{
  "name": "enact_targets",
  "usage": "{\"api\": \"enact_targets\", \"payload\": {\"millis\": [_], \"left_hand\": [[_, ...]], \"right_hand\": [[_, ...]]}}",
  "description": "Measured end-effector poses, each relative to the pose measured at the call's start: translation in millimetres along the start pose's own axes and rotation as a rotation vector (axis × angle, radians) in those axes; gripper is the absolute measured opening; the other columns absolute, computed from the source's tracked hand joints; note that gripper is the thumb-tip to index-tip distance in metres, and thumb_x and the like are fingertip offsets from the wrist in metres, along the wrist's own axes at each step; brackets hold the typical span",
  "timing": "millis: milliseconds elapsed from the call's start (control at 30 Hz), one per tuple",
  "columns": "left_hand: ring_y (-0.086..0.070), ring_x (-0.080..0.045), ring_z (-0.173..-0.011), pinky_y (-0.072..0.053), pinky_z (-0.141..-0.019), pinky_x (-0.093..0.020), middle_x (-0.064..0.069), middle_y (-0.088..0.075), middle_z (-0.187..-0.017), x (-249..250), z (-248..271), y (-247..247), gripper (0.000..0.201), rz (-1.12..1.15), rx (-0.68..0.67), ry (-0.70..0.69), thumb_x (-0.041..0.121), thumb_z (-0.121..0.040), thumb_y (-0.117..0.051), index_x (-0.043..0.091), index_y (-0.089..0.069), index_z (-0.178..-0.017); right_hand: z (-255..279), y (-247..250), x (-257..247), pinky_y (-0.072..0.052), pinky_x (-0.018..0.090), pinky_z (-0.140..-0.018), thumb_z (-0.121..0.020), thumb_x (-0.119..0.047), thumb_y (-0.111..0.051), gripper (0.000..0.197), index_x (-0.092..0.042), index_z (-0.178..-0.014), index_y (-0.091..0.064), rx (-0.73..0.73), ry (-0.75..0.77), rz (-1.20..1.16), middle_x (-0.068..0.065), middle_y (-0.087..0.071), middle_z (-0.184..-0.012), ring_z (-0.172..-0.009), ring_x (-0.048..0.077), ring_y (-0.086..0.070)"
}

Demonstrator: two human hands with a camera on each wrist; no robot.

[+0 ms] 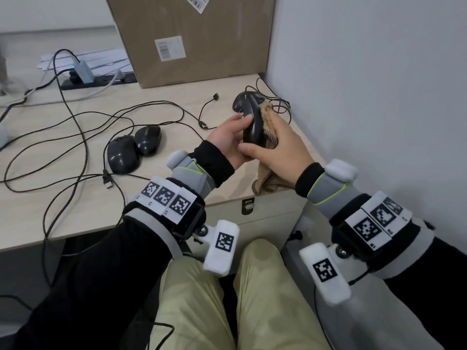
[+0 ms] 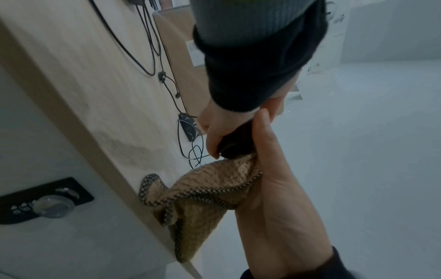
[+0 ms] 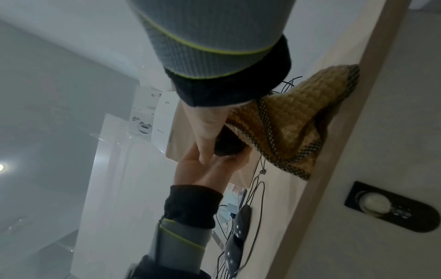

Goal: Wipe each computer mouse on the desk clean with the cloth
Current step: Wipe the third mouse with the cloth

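Nearest the lens, two black-sleeved forearms with marker-tagged wristbands reach forward, and between them sits the business of the moment — a dark grey wired computer mouse (image 1: pixel 252 127) lifted off the desk and turned on its side, above the desk's front right corner. Left hand (image 1: pixel 228 141) cradles it, fingers curled round the far side. Right hand (image 1: pixel 275 145) presses a tan knitted cloth with a dark checked border (image 1: pixel 267 133) against the other flank, thumb hooked round the near end of the mouse, fingers wrapped over the cloth. A loose corner of the cloth hangs down and touches the edge of the pale wood-grain desk (image 1: pixel 156 102).

So the wipe of this mouse is under way — judging by the grip, it's the side being rubbed. Next move, I'd say, calls for rotating it in the left hand so the cloth meets the top and the underside, then setting it down without snagging its cable.

Further out: another dark mouse (image 1: pixel 243 101) lies just behind the hands among coiled cable, and two dark grey mice (image 1: pixel 134 150) touch each other to the left. Black cables (image 1: pixel 83 132) loop across the desk; a large brown cardboard box (image 1: pixel 192 39) stands at the back.
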State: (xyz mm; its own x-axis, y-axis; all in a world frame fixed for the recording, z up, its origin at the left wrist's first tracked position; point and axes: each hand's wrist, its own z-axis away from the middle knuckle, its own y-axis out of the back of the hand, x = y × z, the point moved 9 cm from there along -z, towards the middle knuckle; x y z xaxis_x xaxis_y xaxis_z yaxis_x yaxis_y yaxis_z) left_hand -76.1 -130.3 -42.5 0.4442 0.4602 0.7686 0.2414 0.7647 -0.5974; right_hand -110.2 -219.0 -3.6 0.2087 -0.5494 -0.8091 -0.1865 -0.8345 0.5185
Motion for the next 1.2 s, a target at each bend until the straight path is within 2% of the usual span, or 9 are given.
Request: {"api": "enact_targets", "payload": {"millis": [167,267,367,600,867,967,1033,1100,1200], "left_hand": [[-0.055,-0.021,-0.087,-0.049,-0.079,-0.035,-0.006,-0.059,-0.087,-0.3,0.6,-7.0,0.029,-0.110,0.043,0.024,0.034,-0.097,-0.046,0.011,-0.055,-0.112],[-0.052,-0.015,-0.084,-0.049,-0.074,-0.035,-0.004,-0.056,-0.087,0.3,-1.5,-0.4,0.029,-0.036,0.112,0.027,0.035,-0.098,-0.042,0.010,-0.057,-0.095],[-0.053,-0.015,-0.082,-0.047,-0.069,-0.033,-0.003,-0.056,-0.088,-3.6,-2.4,3.1,0.019,0.004,0.128,0.032,0.028,-0.099,-0.043,0.013,-0.055,-0.098],[-0.060,-0.019,-0.083,-0.052,-0.069,-0.033,-0.004,-0.062,-0.092,-8.4,-3.7,-3.4,0.025,0.046,0.089,0.029,0.029,-0.102,-0.032,0.016,-0.046,-0.119],[-0.061,-0.019,-0.082,-0.059,-0.059,-0.029,-0.006,-0.062,-0.093,-15.9,-0.3,-2.2,0.023,-0.053,0.082,0.075,0.026,-0.102,-0.037,0.011,-0.051,-0.111],[-0.061,-0.019,-0.074,-0.057,-0.060,-0.030,-0.005,-0.069,-0.069,-1.4,-0.8,3.5,0.028,0.056,0.164,-0.002,0.025,-0.102,-0.036,0.009,-0.056,-0.092],[-0.061,-0.019,-0.070,-0.057,-0.058,-0.029,-0.005,-0.068,-0.059,3.4,-0.2,7.8,0.030,0.070,0.192,-0.032,0.025,-0.102,-0.037,0.008,-0.056,-0.087],[-0.061,-0.019,-0.074,-0.058,-0.062,-0.030,-0.007,-0.066,-0.073,4.0,3.2,7.2,0.028,0.016,0.178,-0.033,0.025,-0.102,-0.038,0.008,-0.056,-0.090],[-0.062,-0.019,-0.077,-0.060,-0.059,-0.031,-0.009,-0.061,-0.093,1.2,8.1,8.0,0.025,-0.139,0.168,-0.033,0.027,-0.100,-0.043,0.006,-0.055,-0.108]], "right_hand": [[1.9,12.8,6.6,-0.039,0.013,-0.097,-0.076,-0.034,-0.072,0.068,-0.022,-0.136,-0.042,0.081,-0.033,-0.086,-0.014,-0.055,-0.124,-0.115,0.001,-0.050],[-0.2,15.9,9.1,-0.046,0.031,-0.101,-0.079,-0.033,-0.065,0.054,-0.021,-0.130,-0.050,0.088,-0.028,-0.220,-0.009,-0.063,-0.119,-0.110,0.005,-0.058],[-1.6,18.0,7.6,-0.041,0.031,-0.106,-0.085,-0.030,-0.059,0.053,-0.016,-0.134,-0.047,0.097,0.000,-0.248,-0.001,-0.058,-0.130,-0.118,0.007,-0.054],[11.0,13.6,-16.0,-0.013,-0.009,-0.094,-0.094,-0.015,-0.048,0.040,-0.005,-0.133,-0.048,0.113,0.267,0.165,0.009,-0.045,-0.142,-0.123,0.002,-0.035],[-14.6,19.9,-7.1,-0.025,0.003,-0.095,-0.099,-0.027,-0.039,0.036,-0.013,-0.129,-0.054,-0.004,0.043,0.000,0.004,-0.042,-0.145,-0.132,0.008,-0.039],[5.1,2.9,-23.9,-0.023,-0.003,-0.095,-0.099,-0.019,-0.039,0.036,-0.011,-0.133,-0.050,-0.049,0.191,0.079,0.003,-0.041,-0.145,-0.129,0.001,-0.038],[14.6,-6.5,-32.8,-0.031,0.013,-0.102,-0.099,-0.020,-0.038,0.038,-0.011,-0.134,-0.048,-0.069,0.314,0.202,0.004,-0.040,-0.147,-0.126,0.011,-0.045],[10.6,-8.1,-29.4,-0.034,0.025,-0.104,-0.099,-0.021,-0.037,0.039,-0.011,-0.134,-0.048,-0.077,0.329,0.249,0.005,-0.039,-0.148,-0.129,0.018,-0.045],[-9.5,3.6,-8.9,-0.028,0.011,-0.097,-0.100,-0.021,-0.038,0.036,-0.010,-0.131,-0.052,-0.065,0.158,0.166,0.006,-0.046,-0.142,-0.131,0.014,-0.042]]}}
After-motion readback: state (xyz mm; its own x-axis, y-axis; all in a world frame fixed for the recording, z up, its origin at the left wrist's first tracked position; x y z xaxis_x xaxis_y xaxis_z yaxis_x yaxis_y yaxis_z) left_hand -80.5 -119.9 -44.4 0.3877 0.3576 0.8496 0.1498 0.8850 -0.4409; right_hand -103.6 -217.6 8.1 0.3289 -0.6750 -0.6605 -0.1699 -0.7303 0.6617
